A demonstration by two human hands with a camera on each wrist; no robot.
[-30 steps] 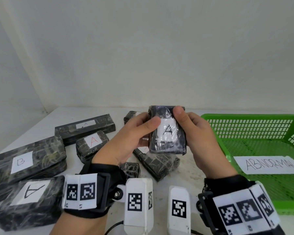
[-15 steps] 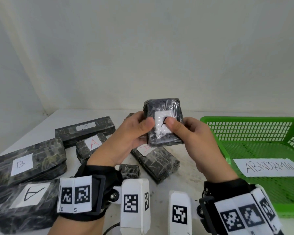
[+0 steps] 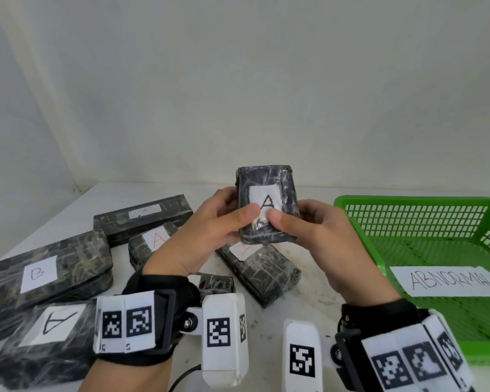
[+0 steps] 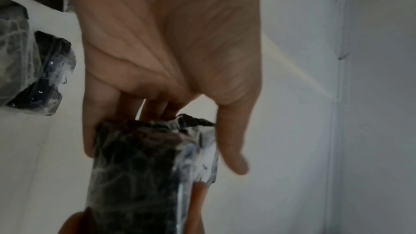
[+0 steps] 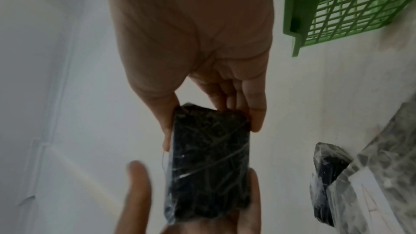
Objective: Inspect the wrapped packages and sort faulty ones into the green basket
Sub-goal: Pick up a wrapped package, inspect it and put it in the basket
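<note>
— What's on my left?

— Wrapped boxes on the table (image 3: 317, 281); one reads B (image 3: 44, 274).

— And my hands?

— My left hand (image 3: 207, 239) and right hand (image 3: 320, 239) both pinch the small A-labelled package (image 3: 268, 205) upright above the table, thumbs on its label. Wrap looks creased, though it's blurry.

— Further right?

— The green basket (image 3: 359, 236), holding an ABNORMAL sign (image 3: 450, 281).

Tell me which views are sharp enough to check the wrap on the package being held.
Head view: sharp and evenly lit, package and its A label readable, some sheen on the wrap. Left wrist view: dim, soft, thumb smeared. Right wrist view: dark and blurred, wrap creases barely visible.
</note>
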